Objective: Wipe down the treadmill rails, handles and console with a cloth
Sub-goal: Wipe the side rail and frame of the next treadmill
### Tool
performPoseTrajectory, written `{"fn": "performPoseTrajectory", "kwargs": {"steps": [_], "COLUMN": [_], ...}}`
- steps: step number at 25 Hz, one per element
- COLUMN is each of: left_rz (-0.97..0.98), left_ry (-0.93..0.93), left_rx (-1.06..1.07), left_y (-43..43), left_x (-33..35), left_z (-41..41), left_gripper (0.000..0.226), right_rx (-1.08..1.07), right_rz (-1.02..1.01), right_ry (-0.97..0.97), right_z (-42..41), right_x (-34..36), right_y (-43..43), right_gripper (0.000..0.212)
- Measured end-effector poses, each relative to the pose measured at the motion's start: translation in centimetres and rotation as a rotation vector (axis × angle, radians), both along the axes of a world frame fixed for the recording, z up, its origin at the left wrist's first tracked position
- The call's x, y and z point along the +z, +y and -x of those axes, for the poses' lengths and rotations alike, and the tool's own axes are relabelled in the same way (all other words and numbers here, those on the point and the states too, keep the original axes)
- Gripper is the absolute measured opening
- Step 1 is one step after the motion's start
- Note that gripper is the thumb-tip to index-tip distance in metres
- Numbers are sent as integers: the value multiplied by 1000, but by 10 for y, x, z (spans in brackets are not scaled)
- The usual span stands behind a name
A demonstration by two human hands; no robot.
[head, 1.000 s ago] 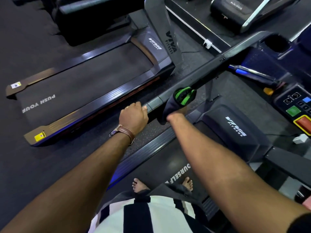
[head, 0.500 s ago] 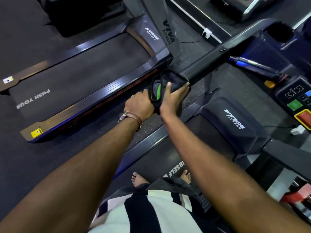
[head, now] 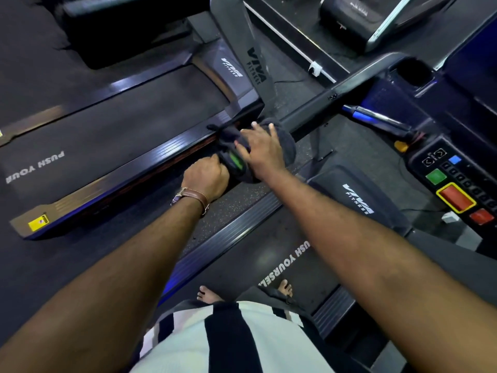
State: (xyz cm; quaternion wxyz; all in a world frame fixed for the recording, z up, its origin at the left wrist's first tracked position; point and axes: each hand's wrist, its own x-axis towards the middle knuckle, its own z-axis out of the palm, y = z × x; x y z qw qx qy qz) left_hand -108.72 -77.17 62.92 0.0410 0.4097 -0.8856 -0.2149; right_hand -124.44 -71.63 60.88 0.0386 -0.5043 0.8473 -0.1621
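A dark cloth [head: 285,149] with a green patch is draped over the near end of the treadmill's left handrail [head: 336,95]. My right hand [head: 262,152] lies flat on top of the cloth with fingers spread, pressing it onto the rail. Just beside it, my left hand [head: 207,177], with a brown strap on the wrist, is curled round the rail's end, touching the cloth's edge. The console [head: 457,184], with green, red and blue buttons, is at the right edge. A blue-lit handle bar [head: 376,118] runs beside it.
A second treadmill [head: 121,125] lies to the left, its grey upright [head: 255,65] close behind the cloth. My bare feet [head: 285,288] stand on the belt [head: 295,265] below. A cup holder [head: 415,71] is sunk into the console's top.
My right hand came out from under the rail, spread the cloth over the top and now presses on it. The left hand kept its grip on the rail end.
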Motion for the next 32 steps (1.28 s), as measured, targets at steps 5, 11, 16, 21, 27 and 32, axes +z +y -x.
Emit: {"fn": "performPoseTrajectory", "kwargs": {"steps": [5, 11, 16, 21, 27, 32], "left_rz": [10, 32, -14, 31, -39, -33], "left_ry": [43, 28, -16, -15, -136, -128], "left_rx": [-60, -78, -35, -76, 67, 56], "left_y": [-2, -1, -4, -6, -5, -3], "left_x": [-6, -10, -7, -13, -4, -3], "left_z": [-9, -11, -4, -1, 23, 47], "left_gripper": [22, 29, 23, 32, 32, 37], "right_rx": [240, 42, 102, -118, 208, 45], "right_rz": [-54, -620, -461, -656, -388, -620], "right_ry": [59, 68, 140, -45, 88, -44], "right_z": [26, 19, 14, 51, 28, 92], "right_x": [5, 49, 35, 48, 39, 51], "right_y": [14, -62, -31, -82, -35, -62], "right_gripper": [57, 52, 56, 50, 58, 54]}}
